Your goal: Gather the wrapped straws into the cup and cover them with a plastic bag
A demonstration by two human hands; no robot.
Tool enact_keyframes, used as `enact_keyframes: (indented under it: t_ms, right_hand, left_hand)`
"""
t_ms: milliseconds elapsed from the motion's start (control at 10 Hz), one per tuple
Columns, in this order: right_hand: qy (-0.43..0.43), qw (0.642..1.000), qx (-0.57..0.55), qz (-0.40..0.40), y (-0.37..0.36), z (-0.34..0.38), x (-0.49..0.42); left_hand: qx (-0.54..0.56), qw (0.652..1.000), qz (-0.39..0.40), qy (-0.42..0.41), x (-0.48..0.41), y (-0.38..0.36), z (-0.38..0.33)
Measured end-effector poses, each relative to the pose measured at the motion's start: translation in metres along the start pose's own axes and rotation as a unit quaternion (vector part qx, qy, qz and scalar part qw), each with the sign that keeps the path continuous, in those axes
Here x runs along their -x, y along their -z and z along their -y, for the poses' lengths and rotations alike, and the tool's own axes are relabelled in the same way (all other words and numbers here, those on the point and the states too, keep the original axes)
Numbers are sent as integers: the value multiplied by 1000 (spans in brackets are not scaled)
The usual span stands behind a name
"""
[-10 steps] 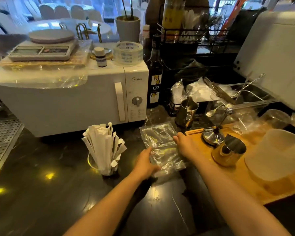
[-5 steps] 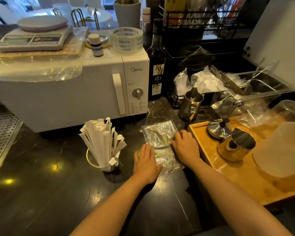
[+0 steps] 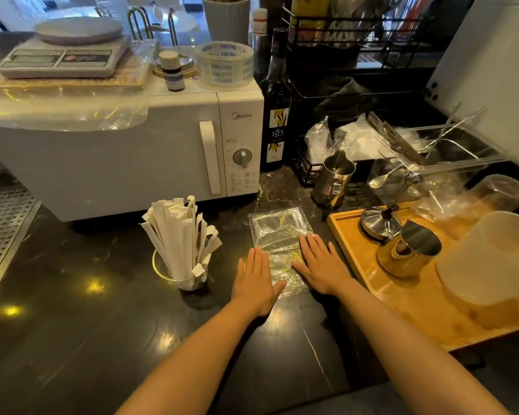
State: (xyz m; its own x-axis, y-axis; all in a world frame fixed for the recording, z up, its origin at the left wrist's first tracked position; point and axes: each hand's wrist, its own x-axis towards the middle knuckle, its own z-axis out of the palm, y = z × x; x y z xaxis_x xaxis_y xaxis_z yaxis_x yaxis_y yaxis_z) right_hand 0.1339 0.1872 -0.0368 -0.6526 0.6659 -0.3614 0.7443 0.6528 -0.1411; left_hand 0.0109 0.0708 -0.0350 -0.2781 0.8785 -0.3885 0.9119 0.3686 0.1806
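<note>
Both hands, left hand (image 3: 256, 280) and right hand (image 3: 319, 265), press flat and open-palmed on the plastic bag (image 3: 277, 235); the slick film could slip, or an elbow could topple the straw-filled cup (image 3: 189, 278) at centre-left.

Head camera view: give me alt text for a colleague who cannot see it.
Both hands, left and right, press flat on a clear plastic bag lying on a dark counter. To its left, a clear cup holds upright wrapped straws, uncovered, before a white microwave; a wooden tray sits right.
</note>
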Motion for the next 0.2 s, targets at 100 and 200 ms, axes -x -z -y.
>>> enact_keyframes:
  t_ms: [100,200]
  right_hand:
    - [-13,1000,-4,1,4,4,7]
    - [-8,999,-20,-31,15,12,14]
  left_hand:
    - [46,999,-1,7,3,7,-1]
    - [98,995,-36,-5,8,18,-9]
